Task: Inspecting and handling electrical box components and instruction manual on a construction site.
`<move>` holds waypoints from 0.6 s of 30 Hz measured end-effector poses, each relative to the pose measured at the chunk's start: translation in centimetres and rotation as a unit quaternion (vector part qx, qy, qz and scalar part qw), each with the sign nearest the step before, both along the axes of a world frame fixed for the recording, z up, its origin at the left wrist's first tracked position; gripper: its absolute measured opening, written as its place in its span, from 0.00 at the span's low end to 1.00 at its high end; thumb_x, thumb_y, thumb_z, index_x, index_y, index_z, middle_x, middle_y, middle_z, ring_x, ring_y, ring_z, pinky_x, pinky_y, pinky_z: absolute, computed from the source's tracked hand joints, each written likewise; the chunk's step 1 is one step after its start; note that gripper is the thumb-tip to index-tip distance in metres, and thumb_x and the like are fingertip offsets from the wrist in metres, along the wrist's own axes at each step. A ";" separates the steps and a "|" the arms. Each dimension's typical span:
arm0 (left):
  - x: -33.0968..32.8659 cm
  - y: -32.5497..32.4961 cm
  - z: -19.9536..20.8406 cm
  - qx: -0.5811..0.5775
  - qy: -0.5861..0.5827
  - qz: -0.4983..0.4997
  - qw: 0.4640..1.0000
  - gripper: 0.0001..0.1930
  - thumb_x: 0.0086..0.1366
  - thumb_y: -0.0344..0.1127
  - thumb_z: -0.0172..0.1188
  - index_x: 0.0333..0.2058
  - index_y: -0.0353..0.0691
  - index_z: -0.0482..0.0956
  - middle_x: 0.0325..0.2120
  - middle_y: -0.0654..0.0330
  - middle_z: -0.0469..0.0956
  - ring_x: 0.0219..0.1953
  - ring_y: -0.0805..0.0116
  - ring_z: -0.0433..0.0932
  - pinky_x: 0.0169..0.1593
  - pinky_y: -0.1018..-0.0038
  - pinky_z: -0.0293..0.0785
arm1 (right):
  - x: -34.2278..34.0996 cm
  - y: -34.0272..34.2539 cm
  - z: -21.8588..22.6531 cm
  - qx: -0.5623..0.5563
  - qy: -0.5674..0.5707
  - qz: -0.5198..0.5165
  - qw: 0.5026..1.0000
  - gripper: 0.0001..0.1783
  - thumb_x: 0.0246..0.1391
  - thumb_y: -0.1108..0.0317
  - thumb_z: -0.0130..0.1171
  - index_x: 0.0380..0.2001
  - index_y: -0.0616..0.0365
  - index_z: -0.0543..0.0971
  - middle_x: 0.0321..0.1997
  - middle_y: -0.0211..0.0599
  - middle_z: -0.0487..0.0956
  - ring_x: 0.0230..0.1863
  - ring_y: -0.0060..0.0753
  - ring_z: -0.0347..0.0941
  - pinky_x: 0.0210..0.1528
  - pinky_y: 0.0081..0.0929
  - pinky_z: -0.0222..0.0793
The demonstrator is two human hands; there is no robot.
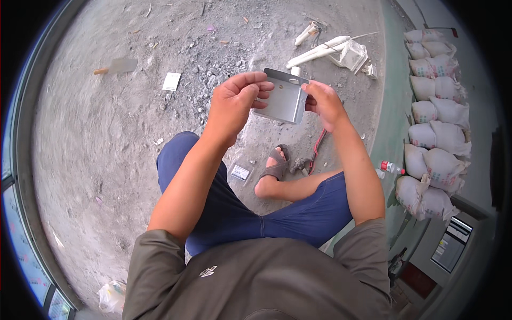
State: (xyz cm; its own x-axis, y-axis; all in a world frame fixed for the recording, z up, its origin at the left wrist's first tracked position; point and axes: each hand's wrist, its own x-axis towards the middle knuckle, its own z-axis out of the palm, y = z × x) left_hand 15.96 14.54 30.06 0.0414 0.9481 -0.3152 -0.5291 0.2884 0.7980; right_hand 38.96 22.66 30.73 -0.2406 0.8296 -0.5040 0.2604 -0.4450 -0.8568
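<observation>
And here's the box (pixel 281 104), up in the air between the two grips: grey metal, squarish and shallow, open face turned to the wearer. The right grip (pixel 324 101) is clamped on its right edge, thumb at the far corner. The left grip (pixel 237 96) has fingers curled over the left side (whether they truly pinch, I can't tell). Dull, pale inside, this one, with a small round spot on the inner face and a white stub (pixel 295 71) showing at the far edge! Beyond the right grip lie white pipes (pixel 320 52); out left of the left grip, a trowel (pixel 124 65).
</observation>
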 end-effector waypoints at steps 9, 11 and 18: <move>5.8 1.2 -6.2 -0.073 0.173 -0.077 0.979 0.26 0.69 0.46 0.56 0.58 0.36 0.68 0.47 0.55 0.76 0.44 0.64 0.78 0.43 0.68 0.78 | 7.9 3.3 -2.3 -0.083 -0.077 0.093 0.989 0.26 0.60 0.61 0.52 0.57 0.66 0.69 0.45 0.38 0.78 0.42 0.30 0.77 0.46 0.32 0.76; 8.7 1.5 -8.5 -0.177 0.072 -0.111 0.975 0.27 0.69 0.47 0.55 0.59 0.36 0.66 0.48 0.52 0.75 0.44 0.59 0.78 0.43 0.63 0.80 | 9.0 2.3 -5.9 -0.096 -0.073 0.105 0.987 0.28 0.60 0.62 0.52 0.60 0.67 0.67 0.46 0.38 0.78 0.43 0.29 0.77 0.46 0.31 0.76; 11.7 0.7 -20.3 -0.238 0.100 -0.119 0.959 0.17 0.68 0.27 0.48 0.55 0.33 0.70 0.39 0.50 0.79 0.35 0.59 0.83 0.40 0.64 0.85 | 9.3 -1.6 -17.1 -0.078 -0.019 -0.007 0.997 0.37 0.60 0.60 0.54 0.66 0.70 0.58 0.46 0.38 0.78 0.40 0.25 0.76 0.41 0.26 0.76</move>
